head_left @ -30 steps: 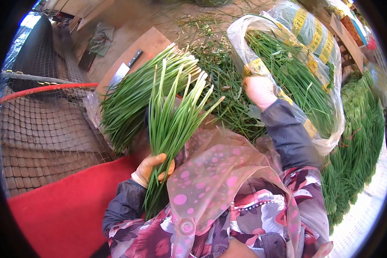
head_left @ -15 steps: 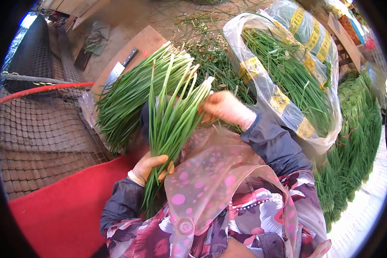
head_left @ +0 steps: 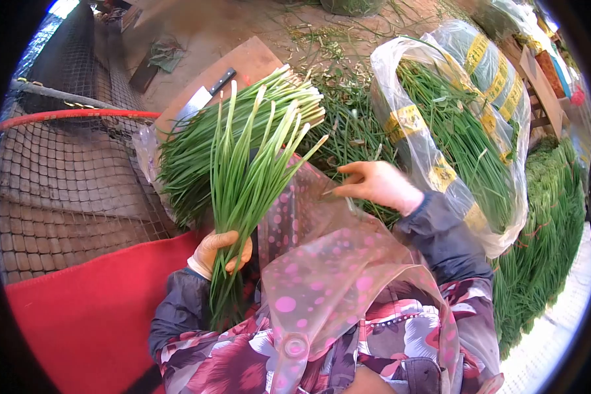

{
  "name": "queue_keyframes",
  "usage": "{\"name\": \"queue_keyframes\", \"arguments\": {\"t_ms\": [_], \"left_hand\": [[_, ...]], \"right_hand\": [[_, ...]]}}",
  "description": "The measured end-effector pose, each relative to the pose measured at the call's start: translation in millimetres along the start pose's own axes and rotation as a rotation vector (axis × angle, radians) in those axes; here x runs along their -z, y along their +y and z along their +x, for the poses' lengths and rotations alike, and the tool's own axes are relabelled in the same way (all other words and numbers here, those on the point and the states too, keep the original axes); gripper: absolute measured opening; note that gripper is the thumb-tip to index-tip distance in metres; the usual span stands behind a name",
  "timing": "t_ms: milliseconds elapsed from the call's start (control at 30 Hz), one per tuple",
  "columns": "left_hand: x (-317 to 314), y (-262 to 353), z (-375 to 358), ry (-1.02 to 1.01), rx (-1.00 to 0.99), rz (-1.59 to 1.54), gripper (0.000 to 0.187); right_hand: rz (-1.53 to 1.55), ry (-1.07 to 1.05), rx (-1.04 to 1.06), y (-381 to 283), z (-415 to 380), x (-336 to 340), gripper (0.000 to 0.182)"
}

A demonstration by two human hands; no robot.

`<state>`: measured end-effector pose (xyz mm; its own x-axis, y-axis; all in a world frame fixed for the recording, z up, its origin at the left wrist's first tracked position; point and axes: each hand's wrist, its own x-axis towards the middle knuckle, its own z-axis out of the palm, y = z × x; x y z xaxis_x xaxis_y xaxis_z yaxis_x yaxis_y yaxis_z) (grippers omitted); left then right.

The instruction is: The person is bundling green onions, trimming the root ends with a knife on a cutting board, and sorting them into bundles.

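Note:
My left hand [head_left: 221,251] grips a bunch of green chives [head_left: 246,177] near its lower end, holding it upright with the white cut ends fanned at the top. My right hand [head_left: 376,184] hovers just right of the bunch, thumb and fingertips pinched together on a thin strand or scrap; I cannot tell which. Behind the bunch lies a bigger pile of chives [head_left: 197,148] on clear plastic. A clear apron with pink dots [head_left: 335,262] covers my lap.
A cleaver [head_left: 202,100] lies on a wooden board [head_left: 253,60] at the back. A clear plastic bag with yellow print [head_left: 440,131], full of chives, stands to the right, with more stacked chives [head_left: 548,223] beyond it. Netting [head_left: 65,177] and a red cloth [head_left: 85,308] are at left.
My right hand came back from the plastic bag to the top of the held bunch, then drew away to the right with fingers pinched. The left hand kept its grip.

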<state>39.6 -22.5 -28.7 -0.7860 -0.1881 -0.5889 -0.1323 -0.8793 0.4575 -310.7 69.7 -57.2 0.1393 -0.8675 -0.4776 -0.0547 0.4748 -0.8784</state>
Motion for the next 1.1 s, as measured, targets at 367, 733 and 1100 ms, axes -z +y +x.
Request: {"name": "queue_keyframes", "arguments": {"t_ms": [367, 733, 1100], "left_hand": [[-33, 63, -22, 0.479, -0.093, 0.574, 0.027], [48, 155, 98, 0.836, -0.477, 2.290, 0.100], [76, 165, 103, 0.672, -0.506, 1.996, 0.106]], "right_hand": [[0.778, 0.428, 0.285, 21, 37, 72, 0.030], [0.048, -0.063, 0.046, 37, 83, -9, 0.049], [0.023, -0.023, -0.162, -24, 112, -4, 0.027]]}}
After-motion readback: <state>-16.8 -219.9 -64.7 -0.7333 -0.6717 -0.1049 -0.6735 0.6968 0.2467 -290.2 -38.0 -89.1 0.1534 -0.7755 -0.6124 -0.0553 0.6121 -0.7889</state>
